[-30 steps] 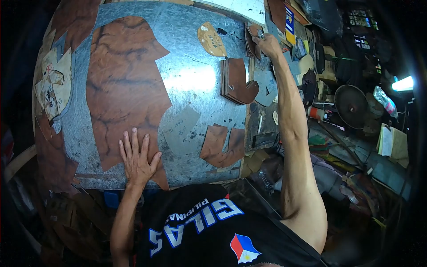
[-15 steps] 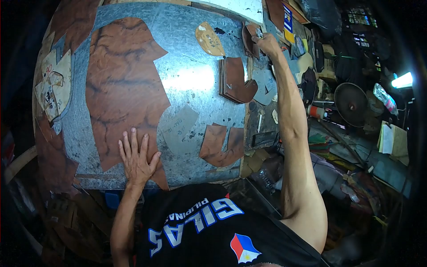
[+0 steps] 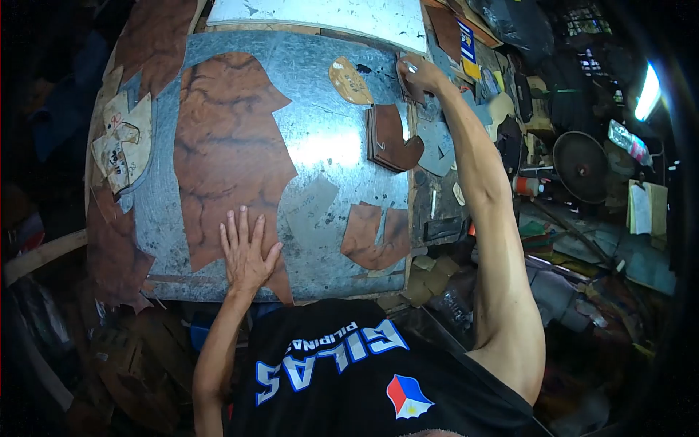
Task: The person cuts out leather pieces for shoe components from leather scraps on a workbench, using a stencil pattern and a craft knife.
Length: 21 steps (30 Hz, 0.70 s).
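Observation:
My left hand [image 3: 250, 251] lies flat, fingers spread, on the lower part of a large brown leather piece [image 3: 229, 146] with dark streaks. My right arm stretches to the far right edge of the metal-topped table [image 3: 320, 240]. There my right hand [image 3: 426, 76] is closed, with a small silvery thing showing at its fingers, too small to name. It is over some small brown leather pieces [image 3: 409, 86], partly hidden by the hand. Near it are a stack of curved brown leather cutouts [image 3: 393, 142] and a tan marked pattern [image 3: 350, 80].
A grey pattern [image 3: 312, 211] and a U-shaped leather piece [image 3: 376, 237] lie on the metal. Marked paper patterns [image 3: 120, 142] and leather scraps [image 3: 120, 255] line the left edge. A white board [image 3: 320, 20] is at the back; a round fan [image 3: 580, 167] stands right.
The whole view has shifted, so the table appears farther right. My right hand has moved slightly left over the small leather pieces. My left hand stays flat on the large leather.

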Available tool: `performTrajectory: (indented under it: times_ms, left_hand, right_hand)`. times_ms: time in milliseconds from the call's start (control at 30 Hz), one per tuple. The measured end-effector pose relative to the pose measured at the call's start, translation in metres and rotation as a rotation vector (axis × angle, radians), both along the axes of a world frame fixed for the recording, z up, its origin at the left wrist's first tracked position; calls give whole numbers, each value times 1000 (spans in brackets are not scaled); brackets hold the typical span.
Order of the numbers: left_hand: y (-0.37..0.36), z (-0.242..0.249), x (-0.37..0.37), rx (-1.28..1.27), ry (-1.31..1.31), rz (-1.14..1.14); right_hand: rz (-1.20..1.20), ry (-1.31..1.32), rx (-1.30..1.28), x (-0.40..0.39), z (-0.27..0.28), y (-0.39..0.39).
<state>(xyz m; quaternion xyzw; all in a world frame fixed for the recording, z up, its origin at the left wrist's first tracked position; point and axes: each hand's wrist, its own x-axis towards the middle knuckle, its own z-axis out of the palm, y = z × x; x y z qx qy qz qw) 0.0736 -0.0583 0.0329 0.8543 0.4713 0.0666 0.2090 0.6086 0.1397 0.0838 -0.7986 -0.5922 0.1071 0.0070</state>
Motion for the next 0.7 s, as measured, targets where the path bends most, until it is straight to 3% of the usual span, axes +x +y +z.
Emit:
performTrajectory:
  times_ms: [33, 100, 167, 233, 300, 467, 700]
  left_hand:
    - [0, 0, 0, 6, 6, 1]
    - [0, 0, 0, 9, -2, 6]
    - [-1, 0, 1, 7, -13, 7]
    - [-1, 0, 0, 33, -20, 5]
    - [-1, 0, 1, 39, -19, 3]
    - [-1, -2, 0, 62, -29, -7]
    - [-1, -2, -6, 72, -78, -43]
  right_hand:
    - [71, -19, 16, -13, 3, 4]
    - [-38, -134, -131, -54, 4, 19]
    - [6, -61, -322, -116, 23, 20]
    - [-21, -65, -342, -155, 11, 18]
    - [-67, -30, -270, -170, -19, 20]
    - [-184, 57, -117, -223, -27, 8]
    - [47, -90, -108, -236, -36, 13]
